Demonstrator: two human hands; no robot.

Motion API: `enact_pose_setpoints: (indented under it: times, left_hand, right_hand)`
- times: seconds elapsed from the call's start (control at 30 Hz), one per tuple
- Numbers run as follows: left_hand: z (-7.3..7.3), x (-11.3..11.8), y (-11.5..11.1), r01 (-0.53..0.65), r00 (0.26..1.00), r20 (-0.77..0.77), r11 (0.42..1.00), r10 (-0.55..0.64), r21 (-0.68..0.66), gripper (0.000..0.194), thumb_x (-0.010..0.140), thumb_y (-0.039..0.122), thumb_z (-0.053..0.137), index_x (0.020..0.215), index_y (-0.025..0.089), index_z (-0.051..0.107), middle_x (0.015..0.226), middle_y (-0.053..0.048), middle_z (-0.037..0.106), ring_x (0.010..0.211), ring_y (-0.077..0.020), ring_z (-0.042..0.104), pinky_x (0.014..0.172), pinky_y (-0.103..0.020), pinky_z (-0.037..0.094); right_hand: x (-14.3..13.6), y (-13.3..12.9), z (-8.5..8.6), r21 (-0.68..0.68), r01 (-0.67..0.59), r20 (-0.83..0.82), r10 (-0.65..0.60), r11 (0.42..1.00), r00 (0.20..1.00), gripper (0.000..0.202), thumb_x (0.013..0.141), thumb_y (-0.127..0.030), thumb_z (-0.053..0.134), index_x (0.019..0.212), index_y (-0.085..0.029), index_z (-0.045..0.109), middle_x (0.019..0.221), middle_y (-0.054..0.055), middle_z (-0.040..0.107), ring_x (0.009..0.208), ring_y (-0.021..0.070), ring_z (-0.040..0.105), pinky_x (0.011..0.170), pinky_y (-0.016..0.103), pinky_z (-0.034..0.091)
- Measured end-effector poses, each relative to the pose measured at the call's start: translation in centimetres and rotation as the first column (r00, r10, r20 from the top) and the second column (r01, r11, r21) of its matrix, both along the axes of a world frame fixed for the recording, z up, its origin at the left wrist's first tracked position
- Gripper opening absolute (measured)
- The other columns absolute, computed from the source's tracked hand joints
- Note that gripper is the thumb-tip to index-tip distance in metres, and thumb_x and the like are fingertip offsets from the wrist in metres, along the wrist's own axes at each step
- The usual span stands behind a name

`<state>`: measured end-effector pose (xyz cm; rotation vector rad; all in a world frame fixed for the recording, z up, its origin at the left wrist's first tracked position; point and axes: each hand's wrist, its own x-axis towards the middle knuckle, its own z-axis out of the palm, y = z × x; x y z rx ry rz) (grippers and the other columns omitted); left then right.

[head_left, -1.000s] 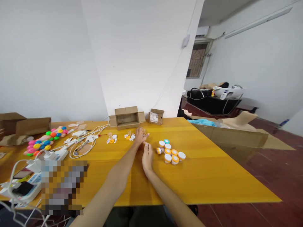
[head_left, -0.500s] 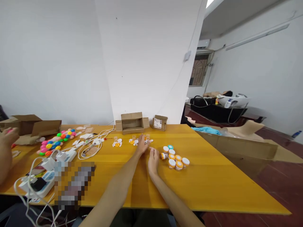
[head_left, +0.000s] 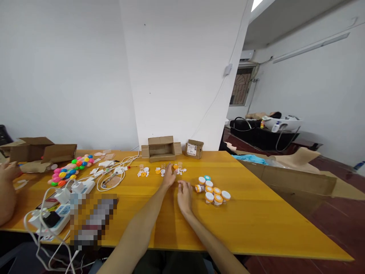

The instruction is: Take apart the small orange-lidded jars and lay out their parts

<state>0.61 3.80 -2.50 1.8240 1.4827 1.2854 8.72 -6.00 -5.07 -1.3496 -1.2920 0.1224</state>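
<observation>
My left hand (head_left: 170, 176) reaches over the yellow table (head_left: 256, 224), beside a group of small white and orange parts (head_left: 180, 171); its fingers are partly curled, and whether they hold anything is too small to tell. Just right of it and nearer to me, my right hand (head_left: 184, 195) rests with bent fingers over bare wood, left of a cluster of jars (head_left: 209, 197) with white, orange and teal lids. One jar (head_left: 200, 188) lies on its side. Two more groups of small parts (head_left: 143, 172) lie to the left of my left hand.
Two cardboard boxes (head_left: 161, 149) stand against the wall. Coloured balls (head_left: 67, 174), cables, a power strip (head_left: 61, 213) and a pixelated object (head_left: 97, 220) occupy the left side. Another person's hand (head_left: 10, 169) is at the far left, near an open carton (head_left: 34, 152).
My hands have drawn slightly apart, and my right fingertips have lowered towards the table. The whole view has shifted a little. The other person's hand at the left has moved slightly down.
</observation>
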Motion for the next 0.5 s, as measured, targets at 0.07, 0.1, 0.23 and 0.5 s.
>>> enact_pose_setpoints:
  times: [0.07,0.1,0.23,0.5]
  left_hand:
    - [-0.1,-0.5,-0.4,0.020,1.000,0.010,1.000,-0.020,-0.004,0.035,0.086,0.027,0.060,0.121,0.024,0.057,0.134,-0.009,0.061,0.138,-0.0227,0.046,0.118,-0.041,0.033]
    - [-0.1,-0.7,-0.6,0.036,0.999,0.012,0.999,-0.036,-0.007,0.036,0.086,0.027,0.060,0.123,0.024,0.057,0.135,-0.009,0.061,0.136,-0.0228,0.048,0.117,-0.041,0.033]
    - [-0.2,-1.1,-1.6,0.138,0.990,-0.013,0.990,-0.138,-0.013,0.037,0.089,0.027,0.057,0.126,0.025,0.057,0.137,-0.008,0.061,0.133,-0.0224,0.051,0.116,-0.041,0.036]
    - [-0.6,-1.5,-3.3,0.263,0.958,-0.103,0.963,-0.267,-0.057,0.037,0.088,0.024,0.056,0.125,0.027,0.059,0.136,-0.005,0.062,0.132,-0.0212,0.053,0.116,-0.038,0.037]
  right_hand:
    - [0.4,-0.7,0.1,-0.062,0.030,0.254,-0.013,0.998,0.967,0.031,0.086,-0.011,0.037,0.094,-0.023,0.064,0.099,0.009,0.066,0.093,0.0260,0.057,0.085,0.038,0.043]
    - [0.8,-1.0,0.3,-0.093,0.052,0.386,-0.012,0.994,0.922,0.035,0.082,-0.006,0.039,0.098,-0.022,0.065,0.103,0.010,0.066,0.095,0.0263,0.057,0.084,0.038,0.043]
    - [3.4,-1.8,2.0,-0.114,0.087,0.741,0.026,0.990,0.671,0.039,0.079,0.001,0.043,0.104,-0.019,0.066,0.110,0.015,0.066,0.100,0.0292,0.056,0.082,0.041,0.041]
    - [8.9,0.4,2.1,-0.175,-0.031,0.730,0.151,0.984,0.667,0.025,0.090,-0.020,0.045,0.078,-0.022,0.067,0.075,0.015,0.067,0.083,0.0312,0.057,0.074,0.049,0.045]
